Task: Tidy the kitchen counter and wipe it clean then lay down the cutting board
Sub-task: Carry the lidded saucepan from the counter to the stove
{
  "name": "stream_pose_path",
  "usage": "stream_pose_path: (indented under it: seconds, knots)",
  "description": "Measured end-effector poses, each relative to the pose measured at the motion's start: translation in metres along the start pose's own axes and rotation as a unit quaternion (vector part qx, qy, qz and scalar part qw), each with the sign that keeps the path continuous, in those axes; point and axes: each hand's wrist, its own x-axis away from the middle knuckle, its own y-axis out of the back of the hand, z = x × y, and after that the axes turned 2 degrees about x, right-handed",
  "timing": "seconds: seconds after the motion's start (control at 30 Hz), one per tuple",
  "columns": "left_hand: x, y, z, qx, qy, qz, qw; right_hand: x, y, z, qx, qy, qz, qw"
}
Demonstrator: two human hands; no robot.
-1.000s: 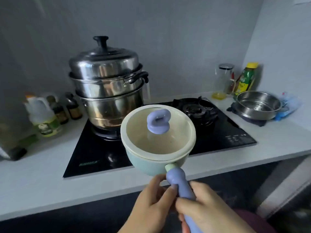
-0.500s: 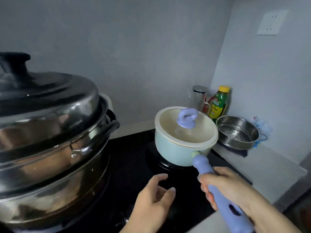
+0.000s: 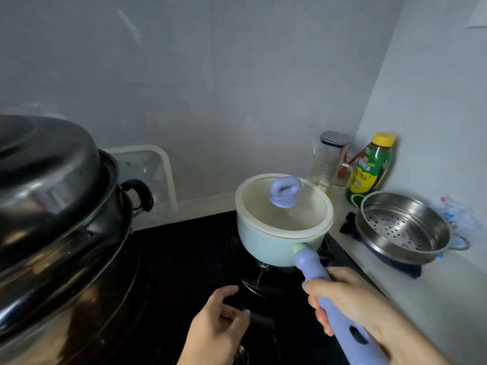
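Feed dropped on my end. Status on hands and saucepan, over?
Right hand grips saucepan handle, pan at burner, contact unclear. Left hand open, empty. Stacked steamer left, steamer basket right, both clear.

We see polished, mirror-bright metal on the big steamer pot (image 3: 52, 206) and duller, brushed metal on the perforated steamer basket (image 3: 403, 227). The saucepan (image 3: 266, 246) is smooth and satin, its lilac handle (image 3: 313, 267) matt, perhaps silicone. The cooktop (image 3: 184, 259) is glossy black glass.

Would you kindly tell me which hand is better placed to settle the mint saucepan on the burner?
Right, probably: the right hand grips the saucepan by its purple handle, over the burner. The left hand hovers loosely curled, holding nothing.
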Motion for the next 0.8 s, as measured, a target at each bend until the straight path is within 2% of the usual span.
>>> stream_pose_path:
  seconds: [0.37, 0.43, 0.5, 0.57, 0.6, 0.63, 0.7, 0.8]
  knots:
    - [0.006, -0.014, 0.0, -0.004, 0.018, -0.042, 0.999, -0.006, 0.019, 0.0, -0.017, -0.007, 0.023, 1.0]
    - [0.012, -0.013, -0.001, -0.005, 0.023, -0.058, 0.998, -0.006, 0.019, 0.0, 0.016, -0.003, 0.006, 1.0]
    - [0.021, -0.01, 0.0, -0.012, 0.032, -0.078, 0.996, -0.006, 0.022, -0.002, 0.154, 0.057, -0.044, 0.985]
    - [0.033, -0.004, 0.005, -0.017, 0.046, -0.111, 0.993, -0.002, 0.024, -0.001, 0.302, 0.157, -0.13, 0.931]
    - [0.041, 0.0, 0.009, -0.02, 0.054, -0.132, 0.99, 0.005, 0.021, 0.001, 0.312, 0.23, -0.154, 0.909]
    - [0.052, 0.005, 0.013, -0.021, 0.063, -0.154, 0.986, 0.012, 0.016, 0.004, 0.286, 0.301, -0.149, 0.897]
    - [0.076, 0.018, 0.02, -0.019, 0.081, -0.198, 0.977, 0.031, -0.002, 0.006, 0.209, 0.398, -0.06, 0.891]
    - [0.125, 0.041, 0.03, -0.01, 0.11, -0.264, 0.958, 0.06, -0.056, -0.004, 0.168, 0.426, 0.115, 0.882]
